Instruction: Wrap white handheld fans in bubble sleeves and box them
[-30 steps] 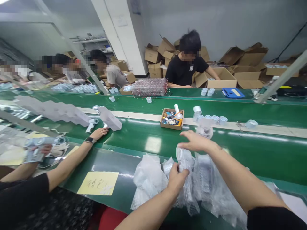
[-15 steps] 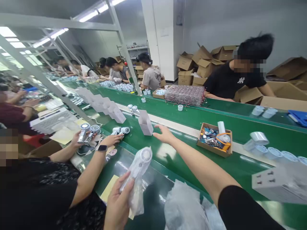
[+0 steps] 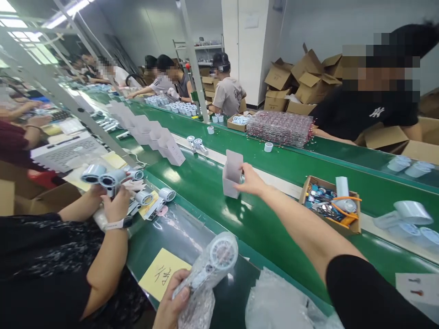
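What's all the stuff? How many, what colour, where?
Bagged fan: one, pale blue, bottom centre.
Open box: one, white, on the green belt.
Lined-up boxes: several, white, farther left.
Loose fans: two, pale blue, left of centre.
Other fans: several, pale blue, left.
Parts carton: one, brown, right of centre.
Plastic bags: uncountable heap, clear, bottom edge.
Note: one, yellow, near bench.
Cups: many, pale blue, far bench.
Bundle: one, clear with red, far bench.
Cartons: several, brown, back.
Co-workers: several, varied clothes, both sides.
Left hand: one, bare, holding the bagged fan.
Right hand: one, bare, at the open box.
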`<state>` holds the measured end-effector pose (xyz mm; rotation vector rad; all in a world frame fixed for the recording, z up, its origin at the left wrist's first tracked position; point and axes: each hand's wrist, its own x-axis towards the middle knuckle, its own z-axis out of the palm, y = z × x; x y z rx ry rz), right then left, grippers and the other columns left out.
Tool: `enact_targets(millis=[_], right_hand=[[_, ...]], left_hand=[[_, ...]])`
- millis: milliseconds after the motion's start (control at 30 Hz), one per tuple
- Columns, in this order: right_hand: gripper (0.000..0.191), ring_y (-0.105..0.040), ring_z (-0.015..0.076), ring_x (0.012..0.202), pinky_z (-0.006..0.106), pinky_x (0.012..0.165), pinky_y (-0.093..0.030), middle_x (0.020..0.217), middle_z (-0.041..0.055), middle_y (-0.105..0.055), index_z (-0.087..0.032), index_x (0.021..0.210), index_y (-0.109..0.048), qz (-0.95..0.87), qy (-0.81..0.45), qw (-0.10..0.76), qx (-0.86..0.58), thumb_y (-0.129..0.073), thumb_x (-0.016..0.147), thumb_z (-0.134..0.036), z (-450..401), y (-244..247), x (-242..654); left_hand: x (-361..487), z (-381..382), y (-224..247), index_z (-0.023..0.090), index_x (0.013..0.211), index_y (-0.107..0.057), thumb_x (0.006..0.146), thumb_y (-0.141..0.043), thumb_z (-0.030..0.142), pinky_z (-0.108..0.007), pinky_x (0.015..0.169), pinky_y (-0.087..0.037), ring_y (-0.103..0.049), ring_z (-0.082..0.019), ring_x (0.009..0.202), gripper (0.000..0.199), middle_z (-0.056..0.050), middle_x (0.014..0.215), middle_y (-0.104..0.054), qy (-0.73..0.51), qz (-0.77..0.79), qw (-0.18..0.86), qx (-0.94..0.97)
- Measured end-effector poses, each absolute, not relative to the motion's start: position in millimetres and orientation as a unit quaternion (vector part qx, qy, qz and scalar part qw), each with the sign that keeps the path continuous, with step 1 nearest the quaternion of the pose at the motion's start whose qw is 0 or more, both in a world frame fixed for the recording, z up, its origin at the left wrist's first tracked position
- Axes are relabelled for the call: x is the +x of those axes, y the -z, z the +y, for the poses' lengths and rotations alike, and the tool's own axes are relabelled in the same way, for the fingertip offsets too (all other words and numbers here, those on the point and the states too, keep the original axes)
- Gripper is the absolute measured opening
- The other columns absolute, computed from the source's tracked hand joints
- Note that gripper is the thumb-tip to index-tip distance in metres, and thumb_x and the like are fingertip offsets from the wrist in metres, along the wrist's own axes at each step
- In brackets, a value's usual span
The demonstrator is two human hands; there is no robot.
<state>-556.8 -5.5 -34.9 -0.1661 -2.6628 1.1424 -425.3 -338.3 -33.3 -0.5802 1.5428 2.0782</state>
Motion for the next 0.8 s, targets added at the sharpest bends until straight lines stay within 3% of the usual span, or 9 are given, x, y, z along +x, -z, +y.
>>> enact_targets(millis=[100,233,367,500,633,800], right_hand=[[0.062,-0.052,0.0241,0.100,0.038,0.090,-0.044,0.111,0.0061,-0.050,-0.023,0.108,-0.047,-0.926,-0.364,0.089,-0.038,-0.077,0.054,-0.025,26,13,-463],[0.063,-0.054,0.0259,0.101,0.039,0.088,-0.045,0.114,0.0085,-0.051,-0.022,0.113,-0.046,-0.939,-0.330,0.031,-0.090,-0.078,0.058,-0.025,65,-2,-336],[0.071,-0.052,0.0292,0.111,0.044,0.094,-0.042,0.115,0.0084,-0.053,-0.022,0.120,-0.044,-0.933,-0.335,0.018,-0.132,-0.079,0.058,-0.026,86,7,-254],[0.066,-0.055,0.0277,0.105,0.042,0.089,-0.044,0.112,0.0087,-0.054,-0.020,0.114,-0.043,-0.922,-0.345,0.037,-0.174,-0.077,0.057,-0.020,88,20,-223],[0.060,-0.058,0.0234,0.093,0.035,0.081,-0.046,0.104,0.0054,-0.055,-0.021,0.105,-0.042,-0.912,-0.358,0.050,-0.195,-0.076,0.056,-0.020,84,29,-215],[0.065,-0.060,0.0222,0.088,0.032,0.075,-0.045,0.097,0.0031,-0.057,-0.021,0.111,-0.039,-0.903,-0.368,0.057,-0.217,-0.075,0.057,-0.017,92,37,-197]], left_hand=[[-430,-314,8,0.025,0.091,-0.051,0.051,-0.083,0.040,-0.028,0.055,-0.049,-0.062,-0.019,0.060,0.054,0.002,0.073,-0.065,-0.760,0.566,0.290,-0.131],[-424,-248,-23,0.022,0.094,-0.049,0.050,-0.083,0.036,-0.023,0.050,-0.044,-0.057,-0.013,0.054,0.057,0.002,0.073,-0.063,-0.742,0.593,0.312,0.000],[-397,-166,-35,0.020,0.096,-0.052,0.063,-0.073,0.037,-0.022,0.053,-0.043,-0.054,-0.012,0.055,0.042,0.003,0.071,-0.059,-0.676,0.641,0.301,0.204],[-364,-111,-42,0.020,0.097,-0.057,0.076,-0.058,0.020,-0.029,0.071,-0.049,-0.062,-0.019,0.081,0.021,-0.006,0.100,-0.062,-0.387,0.761,0.171,0.493],[-337,-74,-64,0.019,0.103,-0.057,0.077,-0.051,0.007,-0.035,0.077,-0.050,-0.064,-0.025,0.089,0.030,-0.011,0.107,-0.059,-0.051,0.751,0.105,0.649],[-320,-29,-78,0.020,0.113,-0.051,0.080,-0.053,0.011,-0.033,0.081,-0.051,-0.064,-0.024,0.097,0.035,-0.011,0.114,-0.055,0.047,0.742,0.112,0.660]])
